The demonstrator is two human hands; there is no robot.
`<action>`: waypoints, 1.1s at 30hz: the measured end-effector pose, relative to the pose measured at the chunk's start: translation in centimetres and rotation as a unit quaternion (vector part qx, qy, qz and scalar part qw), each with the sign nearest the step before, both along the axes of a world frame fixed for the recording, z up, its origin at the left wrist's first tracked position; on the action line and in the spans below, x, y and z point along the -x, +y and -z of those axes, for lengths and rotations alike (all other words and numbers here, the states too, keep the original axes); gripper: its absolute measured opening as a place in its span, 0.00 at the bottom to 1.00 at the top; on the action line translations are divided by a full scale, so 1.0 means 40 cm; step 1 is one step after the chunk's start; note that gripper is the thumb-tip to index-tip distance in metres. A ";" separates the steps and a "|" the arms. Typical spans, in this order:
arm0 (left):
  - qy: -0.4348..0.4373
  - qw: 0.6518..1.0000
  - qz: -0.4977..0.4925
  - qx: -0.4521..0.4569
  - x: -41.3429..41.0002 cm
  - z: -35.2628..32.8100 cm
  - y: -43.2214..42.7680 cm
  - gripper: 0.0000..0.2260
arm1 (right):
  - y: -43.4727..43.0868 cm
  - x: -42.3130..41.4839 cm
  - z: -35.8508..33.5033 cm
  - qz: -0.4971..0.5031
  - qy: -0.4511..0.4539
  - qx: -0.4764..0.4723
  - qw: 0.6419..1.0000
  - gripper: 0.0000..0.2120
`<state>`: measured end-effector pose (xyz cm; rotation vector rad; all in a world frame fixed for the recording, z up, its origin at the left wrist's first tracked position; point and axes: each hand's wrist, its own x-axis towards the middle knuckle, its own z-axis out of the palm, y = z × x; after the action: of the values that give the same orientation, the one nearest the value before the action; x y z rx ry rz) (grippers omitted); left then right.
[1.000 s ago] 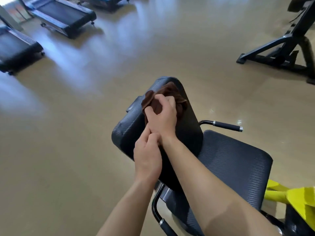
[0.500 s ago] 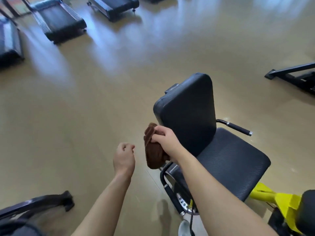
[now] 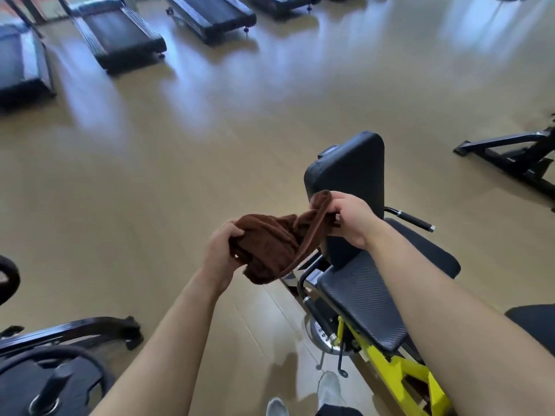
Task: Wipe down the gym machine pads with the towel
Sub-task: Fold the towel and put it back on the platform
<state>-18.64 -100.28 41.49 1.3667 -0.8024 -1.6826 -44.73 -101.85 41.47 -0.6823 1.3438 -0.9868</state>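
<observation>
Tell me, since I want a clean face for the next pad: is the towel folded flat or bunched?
Bunched. The brown towel hangs crumpled between the left hand and right hand, off the pad.

A glossy tan floor (image 3: 210, 163) fills the room, streaked with pale bluish reflections of daylight that fall from the far side. Along the far edge stands a row of black treadmills (image 3: 120, 37), side by side with their decks pointing into the room, and near the right edge lies the black base frame (image 3: 510, 160) of another machine. In the near left corner sits a dark weight plate (image 3: 51, 382) beside a curved black floor bar (image 3: 75, 330).
</observation>
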 end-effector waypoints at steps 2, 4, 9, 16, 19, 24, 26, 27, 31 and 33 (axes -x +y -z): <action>0.062 0.998 -0.014 -0.005 -0.031 -0.036 0.016 0.25 | 0.031 -0.002 -0.007 0.069 -0.013 -0.023 0.997 0.17; 0.104 0.994 -0.037 -0.015 -0.061 -0.061 0.038 0.23 | 0.060 0.000 -0.009 0.139 -0.071 -0.049 0.987 0.14; -0.299 0.949 -0.012 -0.103 -0.112 -0.035 0.107 0.30 | 0.103 -0.004 -0.089 0.080 -0.147 0.060 0.984 0.07; -0.131 0.973 0.084 0.171 0.082 -0.167 0.212 0.18 | 0.156 -0.145 -0.189 -0.153 -0.096 0.126 0.976 0.13; -0.153 0.968 0.018 0.199 0.119 -0.178 0.278 0.10 | 0.194 -0.162 -0.220 -0.135 -0.086 0.173 0.972 0.15; -0.170 0.950 -0.058 0.256 0.135 -0.196 0.403 0.04 | 0.260 -0.179 -0.311 -0.226 0.175 0.245 0.927 0.07; -0.186 0.942 -0.080 0.266 0.122 -0.208 0.453 0.01 | 0.294 -0.176 -0.353 -0.277 0.209 0.228 0.910 0.07; -0.184 0.942 -0.088 0.267 0.113 -0.213 0.478 0.02 | 0.312 -0.174 -0.370 -0.298 0.191 0.216 0.910 0.06; -0.188 0.945 -0.075 0.257 0.086 -0.228 0.571 0.08 | 0.396 -0.194 -0.411 -0.360 0.094 0.172 0.912 0.04; -0.231 0.943 -0.052 0.235 0.076 -0.206 0.614 0.14 | 0.439 -0.224 -0.423 -0.354 0.064 0.176 0.916 0.03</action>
<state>-21.67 -75.71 49.72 1.4362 -1.2773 -0.9983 -35.78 -84.28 58.40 -1.4091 0.9028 -0.5883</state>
